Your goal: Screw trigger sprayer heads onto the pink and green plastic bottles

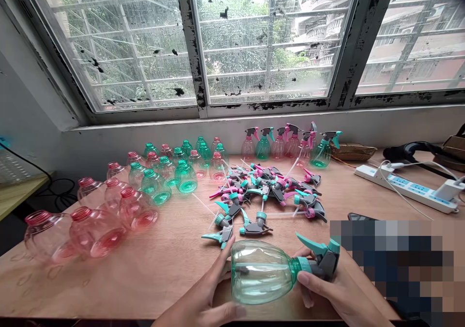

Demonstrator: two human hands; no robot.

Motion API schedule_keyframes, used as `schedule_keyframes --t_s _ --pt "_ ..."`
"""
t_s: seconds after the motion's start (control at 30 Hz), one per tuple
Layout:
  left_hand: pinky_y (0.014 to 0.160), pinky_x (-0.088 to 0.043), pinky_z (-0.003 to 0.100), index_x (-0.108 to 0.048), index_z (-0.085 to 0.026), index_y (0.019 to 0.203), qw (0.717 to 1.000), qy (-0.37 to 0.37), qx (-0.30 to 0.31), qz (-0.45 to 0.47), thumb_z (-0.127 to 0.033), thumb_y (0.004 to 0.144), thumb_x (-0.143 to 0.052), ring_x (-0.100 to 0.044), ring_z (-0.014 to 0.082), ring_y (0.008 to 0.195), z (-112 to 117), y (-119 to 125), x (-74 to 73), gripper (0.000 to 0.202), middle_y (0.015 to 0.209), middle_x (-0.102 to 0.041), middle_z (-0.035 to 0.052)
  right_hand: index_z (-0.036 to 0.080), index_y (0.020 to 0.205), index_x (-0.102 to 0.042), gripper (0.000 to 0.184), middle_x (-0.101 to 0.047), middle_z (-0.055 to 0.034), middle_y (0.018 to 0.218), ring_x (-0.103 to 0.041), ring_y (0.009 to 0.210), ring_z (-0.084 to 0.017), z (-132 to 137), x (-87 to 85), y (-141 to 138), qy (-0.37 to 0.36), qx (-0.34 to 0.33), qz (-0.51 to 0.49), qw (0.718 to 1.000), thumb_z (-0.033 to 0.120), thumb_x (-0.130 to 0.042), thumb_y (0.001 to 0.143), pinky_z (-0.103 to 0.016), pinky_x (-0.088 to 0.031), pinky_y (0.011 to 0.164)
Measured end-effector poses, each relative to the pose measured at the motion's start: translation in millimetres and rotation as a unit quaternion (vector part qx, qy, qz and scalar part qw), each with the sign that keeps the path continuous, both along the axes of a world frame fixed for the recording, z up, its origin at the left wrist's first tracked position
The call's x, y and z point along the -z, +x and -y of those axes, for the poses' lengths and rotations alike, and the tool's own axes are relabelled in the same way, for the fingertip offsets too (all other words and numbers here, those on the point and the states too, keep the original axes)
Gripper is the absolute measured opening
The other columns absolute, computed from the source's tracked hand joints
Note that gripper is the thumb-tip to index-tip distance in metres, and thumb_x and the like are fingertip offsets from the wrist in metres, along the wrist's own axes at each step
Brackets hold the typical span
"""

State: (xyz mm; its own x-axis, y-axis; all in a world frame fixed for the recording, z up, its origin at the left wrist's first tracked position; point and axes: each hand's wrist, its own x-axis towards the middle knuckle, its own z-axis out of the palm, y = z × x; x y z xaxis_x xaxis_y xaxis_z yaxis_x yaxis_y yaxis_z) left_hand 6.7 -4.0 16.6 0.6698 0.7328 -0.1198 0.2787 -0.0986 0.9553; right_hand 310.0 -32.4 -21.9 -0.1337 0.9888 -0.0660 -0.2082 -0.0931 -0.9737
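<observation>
A green transparent spray bottle (262, 272) lies sideways in the air over the table's front edge, its grey and teal trigger head (323, 259) pointing right. My left hand (207, 288) is closed around the bottle's base end. Thumb and fingers of my right hand (329, 288) grip the teal collar at the neck. A thin white tube shows inside the bottle. Just beyond lies a pile of loose trigger heads (263, 189) in grey with pink or teal parts, several with white tubes.
Open pink bottles (98, 232) and green bottles (155, 186) stand at left. Several bottles with heads on, such as a green one (321, 151), line the wall. A power strip (407, 187) with cables and a phone (361, 216) lie at right. Windows rise behind.
</observation>
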Motion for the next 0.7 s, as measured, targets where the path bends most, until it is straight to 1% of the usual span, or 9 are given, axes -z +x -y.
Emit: schedule_keyframes --t_s 0.13,0.27,0.33,0.43,0.53,0.6,0.7 --pt "0.135 -0.011 0.047 0.011 -0.040 0.165 1.000 -0.013 0.002 -0.001 -0.017 0.094 -0.070 0.003 0.0282 0.165 0.1 0.8 -2.0 0.111 0.179 -0.003 -0.0040 0.021 0.097 -0.067 0.047 -0.071 0.0033 0.058 -0.062 0.053 -0.016 0.1 -0.2 -0.3 -0.002 -0.004 -0.007 1.000 0.061 -0.085 0.081 -0.031 -0.049 0.057" --pt "0.135 -0.009 0.045 0.008 -0.039 0.166 1.000 0.006 -0.006 -0.011 -0.016 0.093 -0.069 0.001 0.0271 0.165 0.1 0.8 -1.7 0.109 0.179 0.001 -0.0048 0.021 0.096 -0.069 0.046 -0.070 0.0033 0.058 -0.062 0.053 -0.017 0.4 -1.9 -0.8 0.003 -0.003 -0.003 1.000 0.061 -0.085 0.080 -0.031 -0.050 0.056" --pt "0.135 -0.009 0.045 0.007 -0.039 0.166 1.000 0.015 -0.008 -0.013 -0.013 0.092 -0.068 -0.002 0.0279 0.166 0.4 0.2 0.1 0.110 0.179 0.001 -0.0045 0.020 0.095 -0.069 0.046 -0.070 0.0030 0.058 -0.062 0.053 -0.017 0.6 -2.4 -1.1 0.003 0.000 -0.001 1.000 0.061 -0.085 0.080 -0.031 -0.051 0.056" --pt "0.135 -0.013 0.046 0.008 -0.040 0.166 1.000 0.011 -0.006 -0.005 -0.010 0.091 -0.066 -0.008 0.0299 0.165 1.1 -1.0 3.3 0.110 0.179 -0.002 -0.0045 0.020 0.094 -0.070 0.046 -0.070 0.0028 0.057 -0.062 0.053 -0.018 0.8 -2.9 -1.4 0.002 0.009 0.000 1.000 0.060 -0.086 0.079 -0.032 -0.050 0.056" --pt "0.134 -0.016 0.046 0.008 -0.042 0.166 1.000 0.012 -0.006 0.002 -0.010 0.092 -0.066 -0.012 0.0308 0.165 1.0 -1.2 4.6 0.109 0.179 -0.001 -0.0058 0.020 0.094 -0.070 0.045 -0.070 0.0028 0.056 -0.062 0.052 -0.018 0.8 -3.3 -1.6 0.005 0.008 0.002 1.000 0.060 -0.085 0.080 -0.033 -0.050 0.056" --pt "0.134 -0.017 0.047 0.008 -0.042 0.165 1.000 0.013 -0.004 0.005 -0.012 0.092 -0.068 -0.012 0.0316 0.165 0.3 -0.5 3.9 0.110 0.179 -0.001 -0.0056 0.020 0.094 -0.069 0.045 -0.069 0.0030 0.056 -0.062 0.052 -0.018 0.8 -3.4 -1.5 0.006 0.006 0.005 1.000 0.061 -0.085 0.080 -0.033 -0.050 0.056" --pt "0.134 -0.014 0.049 0.011 -0.040 0.165 1.000 0.005 0.003 0.013 -0.018 0.093 -0.070 -0.006 0.0320 0.165 -0.7 0.7 1.2 0.110 0.179 -0.006 -0.0037 0.021 0.093 -0.069 0.045 -0.069 0.0027 0.056 -0.062 0.052 -0.019 0.4 -3.2 -1.3 0.007 0.005 0.012 1.000 0.061 -0.084 0.080 -0.033 -0.050 0.056"
